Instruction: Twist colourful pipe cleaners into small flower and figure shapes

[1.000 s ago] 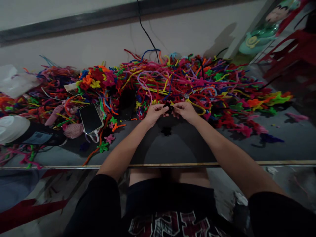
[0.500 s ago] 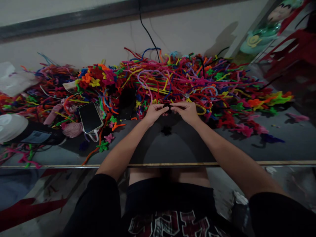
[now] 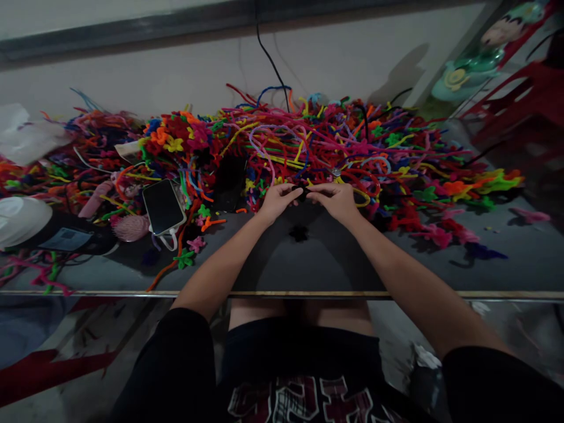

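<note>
My left hand (image 3: 278, 201) and my right hand (image 3: 337, 201) meet over the middle of the table, fingertips pinched together. Between them is a small dark piece of black pipe cleaner (image 3: 303, 191), mostly hidden by the fingers. Below the hands, a black pipe-cleaner flower (image 3: 298, 233) lies on the dark tabletop (image 3: 308, 267). Just behind the hands rises a big heap of coloured pipe cleaners (image 3: 304, 138). Yellow-handled pliers (image 3: 362, 197) lie partly hidden beside my right hand.
To the left are a phone (image 3: 163, 205) with a white cable, a pink hairbrush (image 3: 130, 227) and a black-and-white bottle (image 3: 53, 229). Pipe-cleaner flowers (image 3: 434, 234) are scattered on the right. A black cord (image 3: 271, 59) hangs at the wall, and a red chair (image 3: 520, 100) stands far right.
The view has shifted slightly. Both hands stay together at the same place, with the fingers of my right hand moved a little around the black piece.
</note>
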The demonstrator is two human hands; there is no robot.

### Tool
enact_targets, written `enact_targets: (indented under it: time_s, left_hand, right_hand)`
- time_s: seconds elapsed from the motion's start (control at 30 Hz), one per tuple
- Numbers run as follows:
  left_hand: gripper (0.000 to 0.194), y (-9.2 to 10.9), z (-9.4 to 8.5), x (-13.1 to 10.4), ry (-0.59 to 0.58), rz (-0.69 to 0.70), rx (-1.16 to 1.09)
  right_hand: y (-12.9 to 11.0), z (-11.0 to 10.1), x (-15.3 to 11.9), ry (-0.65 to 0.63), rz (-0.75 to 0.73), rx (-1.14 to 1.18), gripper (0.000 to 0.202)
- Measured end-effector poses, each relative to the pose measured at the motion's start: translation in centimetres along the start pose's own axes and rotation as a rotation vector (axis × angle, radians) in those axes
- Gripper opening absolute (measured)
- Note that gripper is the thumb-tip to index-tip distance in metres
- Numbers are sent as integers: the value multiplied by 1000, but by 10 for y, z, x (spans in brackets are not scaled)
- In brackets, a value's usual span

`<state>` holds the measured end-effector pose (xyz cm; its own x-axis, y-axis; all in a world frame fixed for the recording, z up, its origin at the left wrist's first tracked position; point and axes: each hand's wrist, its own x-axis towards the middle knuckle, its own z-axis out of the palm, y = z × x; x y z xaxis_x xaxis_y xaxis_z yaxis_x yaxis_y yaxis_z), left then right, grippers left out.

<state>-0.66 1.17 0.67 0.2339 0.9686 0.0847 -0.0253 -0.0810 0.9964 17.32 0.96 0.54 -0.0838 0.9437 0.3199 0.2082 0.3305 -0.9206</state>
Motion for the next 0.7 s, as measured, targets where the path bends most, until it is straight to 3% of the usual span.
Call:
enact_targets:
  time_s: [0.57,0.7]
  left_hand:
    - [31,-7,-2,2,-34,29,79]
    - [32,-7,-1,1,-66,42,92]
  right_hand:
    - [-1,3,-4,7,-176,-104,12]
    - [-2,2,-5,-8,-157,-118,12]
